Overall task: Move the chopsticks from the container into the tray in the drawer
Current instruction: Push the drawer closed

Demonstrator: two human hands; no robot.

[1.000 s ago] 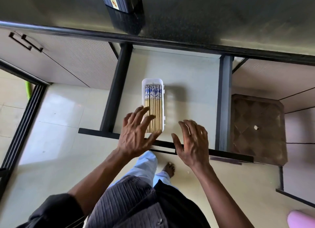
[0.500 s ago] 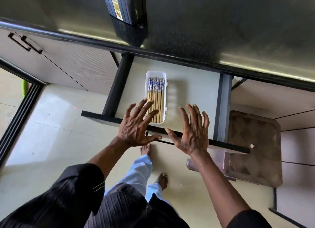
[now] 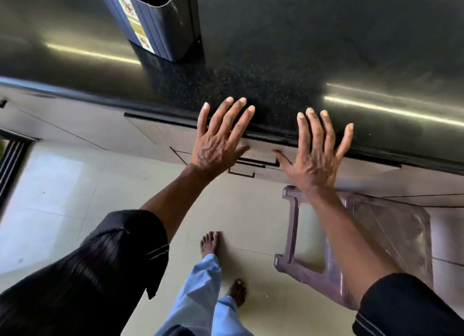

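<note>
The drawer (image 3: 258, 154) is pushed in under the black counter, so only its beige front with a dark handle shows between my hands. The white tray and the chopsticks are hidden inside it. My left hand (image 3: 221, 137) is flat with spread fingers against the drawer front and counter edge. My right hand (image 3: 316, 149) does the same a little to the right, fingers apart and holding nothing. The dark container (image 3: 155, 19) stands on the counter (image 3: 301, 59) at the top left of centre; its inside is not visible.
A brown plastic stool (image 3: 351, 247) stands on the tiled floor under my right forearm. My bare feet (image 3: 211, 244) are on the floor below the drawer. Closed cabinet fronts (image 3: 75, 124) run to the left.
The drawer, open a second ago with the tray of chopsticks showing, has slid shut. Both hands moved forward with its front edge and now rest at the counter edge.
</note>
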